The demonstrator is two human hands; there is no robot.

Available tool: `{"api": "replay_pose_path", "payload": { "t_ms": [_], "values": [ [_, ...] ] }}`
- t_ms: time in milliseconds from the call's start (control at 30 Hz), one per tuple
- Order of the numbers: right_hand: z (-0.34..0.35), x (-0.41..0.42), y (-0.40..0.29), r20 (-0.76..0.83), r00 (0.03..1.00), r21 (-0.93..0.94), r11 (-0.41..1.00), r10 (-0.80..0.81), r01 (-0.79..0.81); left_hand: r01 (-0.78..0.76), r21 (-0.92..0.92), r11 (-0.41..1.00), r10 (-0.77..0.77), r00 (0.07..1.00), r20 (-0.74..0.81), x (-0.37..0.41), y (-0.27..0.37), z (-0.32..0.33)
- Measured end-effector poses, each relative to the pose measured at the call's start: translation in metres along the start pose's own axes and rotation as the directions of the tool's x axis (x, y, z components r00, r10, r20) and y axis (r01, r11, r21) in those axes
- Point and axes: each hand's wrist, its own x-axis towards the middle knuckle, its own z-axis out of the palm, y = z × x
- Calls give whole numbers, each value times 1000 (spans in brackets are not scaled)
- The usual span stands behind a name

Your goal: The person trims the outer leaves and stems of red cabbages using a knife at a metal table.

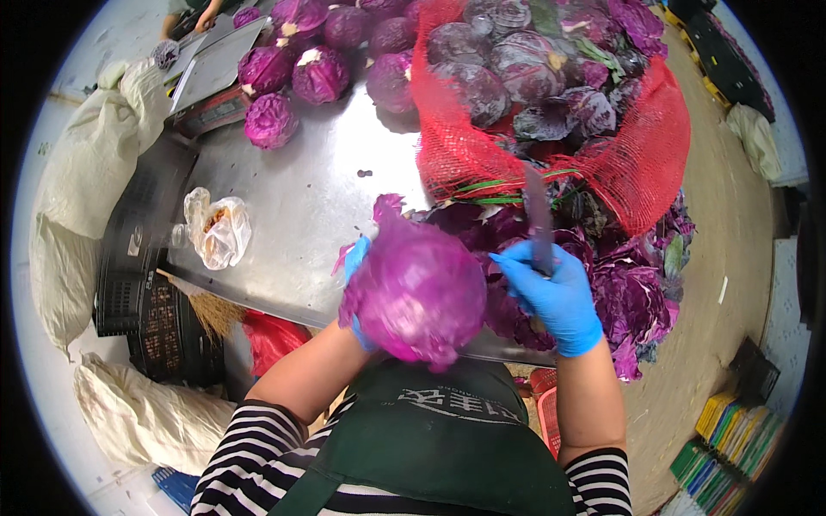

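Note:
My left hand (pixel 359 284), in a blue glove and mostly hidden behind it, is shut on a large red cabbage head (pixel 419 290) with a loose leaf sticking up. My right hand (pixel 552 297), gloved in blue too, grips a knife (pixel 538 216) whose blade points away from me, just right of the cabbage. Under and beside my right hand lies a heap of loose purple cabbage leaves (pixel 629 293). Beyond it, a red mesh bag (pixel 652 155) stands open, full of dull, untrimmed cabbages (pixel 526 71). Glossy cabbage heads (pixel 321 75) are grouped at the table's far side.
The steel table (pixel 290 200) holds a clear plastic bag (pixel 219 232) at left and a scale (pixel 213 109) at its far left corner. Black crates (pixel 171 322), a straw broom (pixel 216 309) and white sacks (pixel 90 168) are left of it. Another person's hand (pixel 206 20) shows top left.

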Motion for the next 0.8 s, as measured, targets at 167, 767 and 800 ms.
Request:
{"api": "replay_pose_path", "payload": {
  "t_ms": [167,767,800],
  "values": [
    [-1,-4,14,79,960,10,963,-270,270,-178,671,720,164,983,85,-5,-15,-2],
    [-42,-41,-21,140,942,-292,897,-304,332,135,192,972,-126,990,-61,-36,15,22],
    [-47,-40,-26,103,952,-420,855,-288,304,92,237,967,-81,995,-56,-36,16,23]
  ]
}}
